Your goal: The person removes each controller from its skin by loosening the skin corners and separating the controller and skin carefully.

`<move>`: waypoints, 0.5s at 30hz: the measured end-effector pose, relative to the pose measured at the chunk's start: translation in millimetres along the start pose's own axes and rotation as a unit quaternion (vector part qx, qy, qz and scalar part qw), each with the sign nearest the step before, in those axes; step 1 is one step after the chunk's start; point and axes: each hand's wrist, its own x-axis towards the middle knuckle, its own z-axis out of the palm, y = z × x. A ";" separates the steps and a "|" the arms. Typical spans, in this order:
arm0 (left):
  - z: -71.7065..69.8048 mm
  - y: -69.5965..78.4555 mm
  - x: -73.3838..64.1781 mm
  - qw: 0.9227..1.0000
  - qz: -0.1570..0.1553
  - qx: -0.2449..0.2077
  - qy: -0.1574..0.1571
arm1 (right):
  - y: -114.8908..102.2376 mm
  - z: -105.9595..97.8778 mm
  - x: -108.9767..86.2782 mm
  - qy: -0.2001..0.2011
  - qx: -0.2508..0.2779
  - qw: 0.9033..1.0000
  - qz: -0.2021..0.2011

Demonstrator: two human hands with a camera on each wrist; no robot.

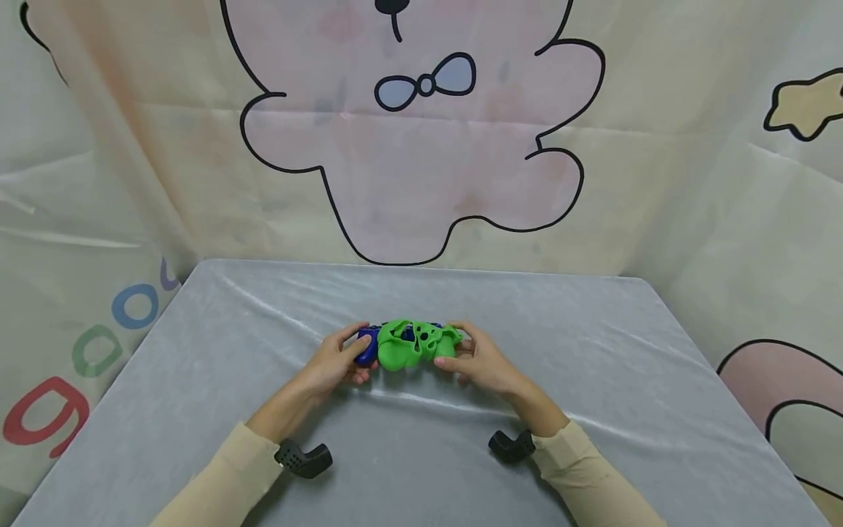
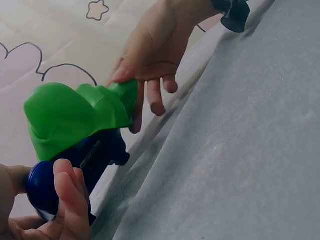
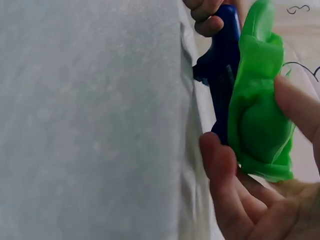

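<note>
A dark blue game controller (image 1: 366, 348) is held above the table, with a soft green silicone cover (image 1: 398, 356) lying loosely over its middle and right part. My left hand (image 1: 334, 361) grips the controller's bare left handle, thumb on top and fingers beneath. At the other end, my right hand (image 1: 486, 359) pinches the right end of the cover between thumb and fingers. In the left wrist view the controller's blue side (image 2: 102, 155) shows below the cover. From the right wrist, the cover (image 3: 260, 120) looks creased and hides much of the controller.
A grey cloth (image 1: 408, 446) with light wrinkles covers the table under both hands. Behind it hangs a pale curtain (image 1: 421, 176) printed with a cartoon figure. Black wrist cameras sit on the left wrist (image 1: 304, 459) and the right wrist (image 1: 512, 445).
</note>
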 end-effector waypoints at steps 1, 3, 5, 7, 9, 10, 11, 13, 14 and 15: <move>0.2 -0.3 -0.5 1.000 0.000 -0.001 0.002 | 0.0 0.3 0.2 0.005 0.005 1.000 -0.001; 0.7 -0.8 -1.5 1.000 -0.002 -0.001 0.001 | 0.0 0.8 0.5 0.016 0.009 1.000 -0.003; 1.2 -0.9 -2.6 1.000 -0.003 -0.001 0.002 | -0.3 1.4 0.2 0.022 0.008 1.000 -0.008; 1.6 -0.3 -3.3 1.000 -0.003 0.002 0.004 | -0.8 1.8 -0.7 0.022 0.006 1.000 -0.013; 1.4 0.3 -3.5 1.000 -0.002 0.005 0.007 | -1.8 2.3 -1.7 0.021 0.001 1.000 -0.020; 1.2 0.6 -3.4 1.000 -0.001 0.006 0.008 | -2.3 2.5 -2.2 0.019 -0.001 1.000 -0.024; 1.0 0.9 -3.2 1.000 0.000 0.007 0.009 | -2.8 2.9 -2.6 0.020 -0.003 0.999 -0.025; 0.6 1.1 -2.8 1.000 0.002 0.007 0.009 | -4.0 3.7 -2.8 0.021 -0.007 0.999 -0.029; 0.2 0.7 -2.5 1.000 0.003 0.008 0.009 | -4.8 4.1 -2.8 0.022 -0.010 0.999 -0.029; -0.2 0.4 -2.4 1.000 0.003 0.006 0.011 | -5.4 4.5 -2.6 0.022 -0.012 0.999 -0.029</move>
